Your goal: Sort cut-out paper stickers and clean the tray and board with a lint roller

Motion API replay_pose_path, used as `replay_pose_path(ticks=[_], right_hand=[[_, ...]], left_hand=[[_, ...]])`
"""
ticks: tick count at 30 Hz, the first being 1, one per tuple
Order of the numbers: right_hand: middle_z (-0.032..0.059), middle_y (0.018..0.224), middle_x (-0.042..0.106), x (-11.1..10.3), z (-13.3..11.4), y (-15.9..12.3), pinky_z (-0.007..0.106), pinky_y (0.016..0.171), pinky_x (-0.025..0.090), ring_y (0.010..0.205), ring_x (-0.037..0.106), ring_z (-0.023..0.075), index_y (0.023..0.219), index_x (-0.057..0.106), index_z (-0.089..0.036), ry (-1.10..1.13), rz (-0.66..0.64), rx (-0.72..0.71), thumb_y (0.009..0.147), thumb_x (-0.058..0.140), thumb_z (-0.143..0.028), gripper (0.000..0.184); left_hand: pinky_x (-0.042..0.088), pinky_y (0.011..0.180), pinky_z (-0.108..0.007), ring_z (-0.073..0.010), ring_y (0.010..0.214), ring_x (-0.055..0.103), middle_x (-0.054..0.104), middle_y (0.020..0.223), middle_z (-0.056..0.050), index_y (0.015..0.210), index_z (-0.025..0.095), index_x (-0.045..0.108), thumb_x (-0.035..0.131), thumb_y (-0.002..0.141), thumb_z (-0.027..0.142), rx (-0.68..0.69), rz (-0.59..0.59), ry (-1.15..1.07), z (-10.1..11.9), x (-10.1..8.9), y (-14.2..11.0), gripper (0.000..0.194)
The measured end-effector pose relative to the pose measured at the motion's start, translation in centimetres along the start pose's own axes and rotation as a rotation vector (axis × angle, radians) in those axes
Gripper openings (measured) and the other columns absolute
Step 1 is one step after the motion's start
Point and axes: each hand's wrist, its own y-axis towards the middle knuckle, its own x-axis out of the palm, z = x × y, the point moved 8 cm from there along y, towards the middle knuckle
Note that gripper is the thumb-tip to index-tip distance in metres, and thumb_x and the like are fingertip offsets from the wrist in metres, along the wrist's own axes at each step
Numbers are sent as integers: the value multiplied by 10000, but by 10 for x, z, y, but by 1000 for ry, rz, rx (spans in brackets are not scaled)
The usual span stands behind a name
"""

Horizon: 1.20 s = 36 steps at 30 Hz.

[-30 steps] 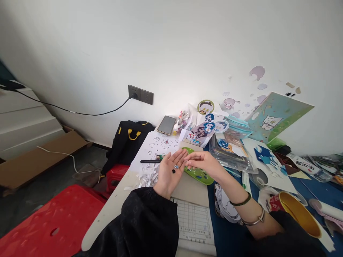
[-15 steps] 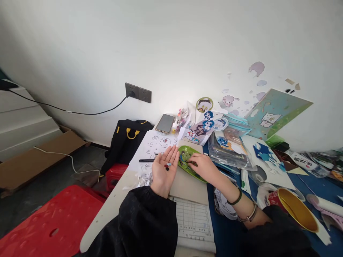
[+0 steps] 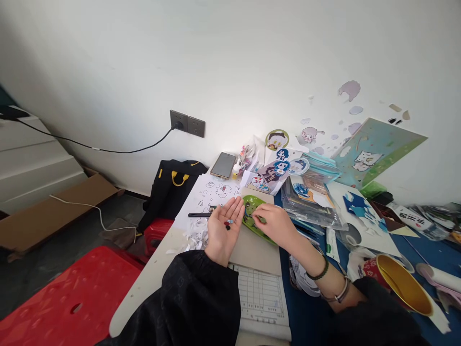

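Head view: left hand (image 3: 224, 235) is lying open, palm up, now carrying a red bit (image 3: 226, 223) with the black bit (image 3: 228, 228) and blue bit (image 3: 230, 221). Green tray (image 3: 256, 228) is sitting next, right hand (image 3: 275, 223) back curling over it, can't tell if it's gripping anything. Picking's probably progressing.

The head camera looks forward and down at both hands (image 3: 220, 240).
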Motion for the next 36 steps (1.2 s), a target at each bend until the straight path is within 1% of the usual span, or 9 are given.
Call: replay_pose_path(ticks=[6, 10, 13, 16, 20, 24, 31, 33, 36], right_hand=[[31, 871, 698, -37, -33, 2, 304, 796, 504, 859, 631, 173, 804, 686, -200, 295, 200, -86, 831, 578, -143, 125], [35, 886, 692, -40, -13, -3, 280, 750, 512, 821, 634, 158, 833, 681, -194, 359, 244, 31, 842, 573, -149, 118], [44, 888, 692, -26, 7, -12, 269, 705, 512, 787, 637, 154, 866, 693, -188, 182, 124, 92, 858, 555, -159, 141], [39, 826, 689, -1, 11, -17, 290, 688, 502, 780, 631, 178, 809, 713, -191, 5, -49, 42, 824, 609, -165, 108], [49, 735, 662, 15, 5, -16, 323, 681, 478, 744, 598, 199, 713, 708, -172, -75, -96, -23, 814, 612, -137, 144], [64, 734, 651, 19, 1, -12, 335, 699, 463, 750, 584, 202, 683, 685, -154, -121, -101, -81, 814, 584, -98, 174], [57, 773, 658, -4, 6, -9, 316, 722, 483, 761, 601, 186, 725, 667, -161, -61, -5, -62, 814, 548, -83, 168], [58, 817, 669, -14, 1, -9, 299, 736, 492, 788, 611, 176, 760, 669, -165, -30, 29, -55, 826, 536, -88, 167], [59, 900, 685, -34, -16, -8, 295, 788, 501, 853, 621, 165, 836, 674, -178, 96, 164, -73, 849, 514, -114, 173]], left_hand=[[580, 720, -246, -241, 1007, 657, 605, 1208, -238, 1162, -11, 567, 324, 935, 216, -176, -83, 62, -19, 8, -8, 403], [589, 719, -281, -262, 1010, 655, 619, 1187, -234, 1206, -19, 532, 329, 931, 208, -173, -80, 6, -18, 9, -9, 409], [574, 826, -364, -301, 1070, 621, 625, 1164, -248, 1248, -44, 482, 320, 930, 205, -93, -64, -67, -9, 7, -7, 436], [568, 851, -374, -308, 1089, 609, 631, 1152, -250, 1264, -49, 466, 316, 929, 203, -39, -70, -86, -3, 7, -5, 445], [568, 853, -373, -309, 1091, 607, 636, 1143, -245, 1261, -41, 472, 304, 932, 204, -32, -53, -72, -3, 4, -3, 444], [569, 853, -371, -310, 1084, 610, 639, 1133, -249, 1245, -49, 481, 307, 933, 211, -40, -41, -53, -5, 2, -2, 442], [571, 840, -358, -291, 1075, 621, 619, 1174, -250, 1241, -22, 496, 317, 926, 209, -68, -41, -19, -11, 3, -3, 430], [567, 841, -346, -282, 1076, 622, 614, 1188, -246, 1241, -16, 502, 322, 926, 212, -81, -35, -1, -13, 3, -5, 428], [562, 829, -311, -261, 1077, 624, 610, 1201, -236, 1228, -1, 527, 323, 929, 229, -132, -46, 47, -18, 5, -7, 429]])
